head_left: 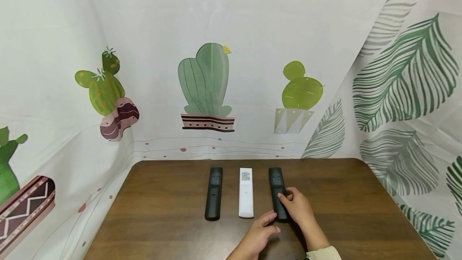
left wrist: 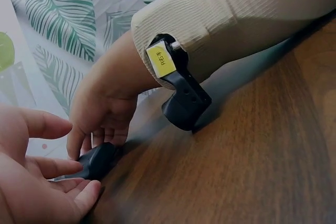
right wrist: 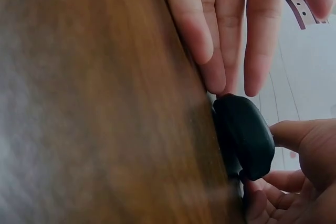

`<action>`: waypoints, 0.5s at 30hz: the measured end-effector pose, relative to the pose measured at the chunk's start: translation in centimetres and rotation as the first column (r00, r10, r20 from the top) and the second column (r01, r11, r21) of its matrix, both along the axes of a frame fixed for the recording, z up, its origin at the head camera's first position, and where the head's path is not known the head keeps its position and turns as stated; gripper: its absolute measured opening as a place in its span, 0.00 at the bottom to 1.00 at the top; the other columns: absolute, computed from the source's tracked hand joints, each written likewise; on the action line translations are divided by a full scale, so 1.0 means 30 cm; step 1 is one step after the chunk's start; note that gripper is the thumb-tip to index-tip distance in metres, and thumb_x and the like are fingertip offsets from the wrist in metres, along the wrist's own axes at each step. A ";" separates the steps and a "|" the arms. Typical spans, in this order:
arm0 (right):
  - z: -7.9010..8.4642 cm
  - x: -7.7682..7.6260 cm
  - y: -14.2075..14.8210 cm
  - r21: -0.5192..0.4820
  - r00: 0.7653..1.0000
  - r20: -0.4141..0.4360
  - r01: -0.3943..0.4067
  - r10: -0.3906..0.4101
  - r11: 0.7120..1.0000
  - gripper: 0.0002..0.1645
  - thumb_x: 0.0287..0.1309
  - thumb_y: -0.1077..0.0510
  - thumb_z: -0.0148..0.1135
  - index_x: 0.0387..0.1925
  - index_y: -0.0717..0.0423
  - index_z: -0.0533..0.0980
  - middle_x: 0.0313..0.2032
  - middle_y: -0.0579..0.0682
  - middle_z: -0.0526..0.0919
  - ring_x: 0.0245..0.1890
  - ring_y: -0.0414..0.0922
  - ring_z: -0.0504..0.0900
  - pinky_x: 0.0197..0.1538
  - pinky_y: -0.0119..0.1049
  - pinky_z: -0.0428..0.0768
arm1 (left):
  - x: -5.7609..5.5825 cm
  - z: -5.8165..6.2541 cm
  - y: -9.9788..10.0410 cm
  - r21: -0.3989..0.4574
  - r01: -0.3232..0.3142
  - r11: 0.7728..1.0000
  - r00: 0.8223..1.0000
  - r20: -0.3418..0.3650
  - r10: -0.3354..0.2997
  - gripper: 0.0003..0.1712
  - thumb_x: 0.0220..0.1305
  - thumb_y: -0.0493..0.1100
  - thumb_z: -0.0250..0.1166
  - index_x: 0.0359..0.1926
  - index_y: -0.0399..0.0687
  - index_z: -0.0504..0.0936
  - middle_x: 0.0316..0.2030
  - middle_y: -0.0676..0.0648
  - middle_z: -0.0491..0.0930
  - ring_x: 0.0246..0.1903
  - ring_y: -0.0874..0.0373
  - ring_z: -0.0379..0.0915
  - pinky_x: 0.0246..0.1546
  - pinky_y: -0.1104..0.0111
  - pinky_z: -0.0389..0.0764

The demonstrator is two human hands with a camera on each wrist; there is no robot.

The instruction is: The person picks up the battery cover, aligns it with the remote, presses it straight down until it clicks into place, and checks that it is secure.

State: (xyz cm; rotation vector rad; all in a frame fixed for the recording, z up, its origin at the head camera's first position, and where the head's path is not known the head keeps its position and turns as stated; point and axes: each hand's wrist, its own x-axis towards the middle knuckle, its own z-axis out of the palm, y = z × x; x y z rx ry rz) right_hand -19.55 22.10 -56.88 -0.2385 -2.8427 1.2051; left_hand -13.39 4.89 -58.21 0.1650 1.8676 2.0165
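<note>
Three remote controls lie in a row on the brown table, battery-cover sides up. The right-hand black remote control (head_left: 276,177) is between the thumb and fingers of my right hand (head_left: 298,207), which grips it from its right side. My left hand (head_left: 257,232) is at the near left corner of that remote, fingers fairly straight and fingertips touching or very close to it. In the right wrist view the black remote's near end (right wrist: 247,136) shows between both hands. A white remote control (head_left: 246,196) lies in the middle, another black remote control (head_left: 214,191) at the left.
The wooden table (head_left: 159,212) ends at a white cloth backdrop (head_left: 252,19) printed with cacti and leaves. A black camera mount (left wrist: 186,100) with a yellow label sits at the right sleeve's cuff.
</note>
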 end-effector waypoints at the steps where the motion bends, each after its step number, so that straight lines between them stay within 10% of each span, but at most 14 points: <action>1: -0.002 -0.002 0.001 0.005 1.000 0.001 -0.003 0.003 1.000 0.30 0.64 0.48 0.65 0.56 0.69 0.75 0.34 0.54 0.83 0.34 0.47 0.79 0.38 0.40 0.76 | 0.000 0.000 0.000 -0.009 -0.001 1.000 1.000 -0.002 0.001 0.31 0.59 0.36 0.64 0.64 0.30 0.74 0.70 0.35 0.69 0.73 0.37 0.58 0.72 0.41 0.59; 15: 0.007 0.002 -0.001 0.046 0.999 0.015 -0.041 0.040 0.998 0.29 0.67 0.50 0.63 0.58 0.70 0.74 0.34 0.53 0.75 0.35 0.47 0.73 0.40 0.40 0.71 | -0.010 0.007 -0.014 -0.005 0.035 0.999 0.999 0.026 -0.035 0.30 0.61 0.36 0.62 0.64 0.28 0.74 0.69 0.36 0.70 0.73 0.37 0.58 0.72 0.42 0.60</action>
